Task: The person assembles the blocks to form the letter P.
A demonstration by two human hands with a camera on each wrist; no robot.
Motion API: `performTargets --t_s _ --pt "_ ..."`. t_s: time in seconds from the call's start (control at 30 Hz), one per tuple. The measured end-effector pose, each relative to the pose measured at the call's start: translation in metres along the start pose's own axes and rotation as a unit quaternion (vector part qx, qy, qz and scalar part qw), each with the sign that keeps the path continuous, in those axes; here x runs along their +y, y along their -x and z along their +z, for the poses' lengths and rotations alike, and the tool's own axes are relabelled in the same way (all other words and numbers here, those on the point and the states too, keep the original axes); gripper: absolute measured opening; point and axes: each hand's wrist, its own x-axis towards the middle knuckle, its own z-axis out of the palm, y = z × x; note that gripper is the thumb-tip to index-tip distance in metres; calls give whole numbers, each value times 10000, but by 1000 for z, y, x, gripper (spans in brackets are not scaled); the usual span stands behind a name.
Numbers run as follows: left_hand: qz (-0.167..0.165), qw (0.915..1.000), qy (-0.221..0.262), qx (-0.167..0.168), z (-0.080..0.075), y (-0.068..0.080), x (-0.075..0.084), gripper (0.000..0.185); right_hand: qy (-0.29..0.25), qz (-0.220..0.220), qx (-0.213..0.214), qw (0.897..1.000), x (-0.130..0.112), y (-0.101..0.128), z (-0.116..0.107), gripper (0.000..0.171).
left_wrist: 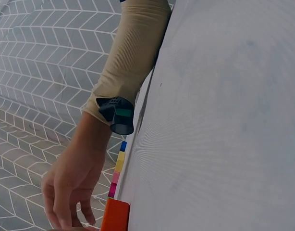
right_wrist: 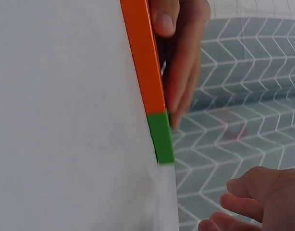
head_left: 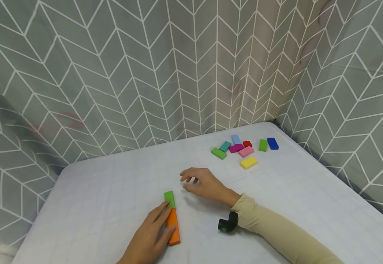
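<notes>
A long orange block (head_left: 175, 239) lies end to end with a shorter green block (head_left: 169, 195) on the white tabletop. My left hand (head_left: 148, 233) rests along their left side, its fingertips touching them near where they meet and its thumb on the orange block. Past the far end of the green block, to its right, my right hand (head_left: 204, 184) hovers above the table with loosely bent fingers and holds nothing. In the right wrist view, the green block (right_wrist: 161, 138) sits flush against the orange block (right_wrist: 142, 62).
Farther back on the right lie several scattered small blocks, among them a yellow block (head_left: 249, 162), a pink block (head_left: 246, 151) and a dark blue block (head_left: 272, 143). A patterned grey curtain (head_left: 178, 73) hangs behind the white table (head_left: 105, 190). A black camera (head_left: 227, 223) is on my right wrist.
</notes>
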Motion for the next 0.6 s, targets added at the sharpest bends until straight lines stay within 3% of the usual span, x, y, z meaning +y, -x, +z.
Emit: performTargets --t_s 0.17,0.27,0.43,0.6 --pt "-26 10000 37 -56 -1 1 1 60 440 443 295 9976 21 14 -32 18" --pt "126 9999 -9 -14 0 1 1 58 925 919 537 9900 39 24 -58 19" --pt "362 9990 -211 128 -2 1 0 55 1842 1716 859 9640 75 39 -110 24" --pt "298 9994 -171 89 -3 3 1 54 2522 2625 766 9283 112 55 -160 34"
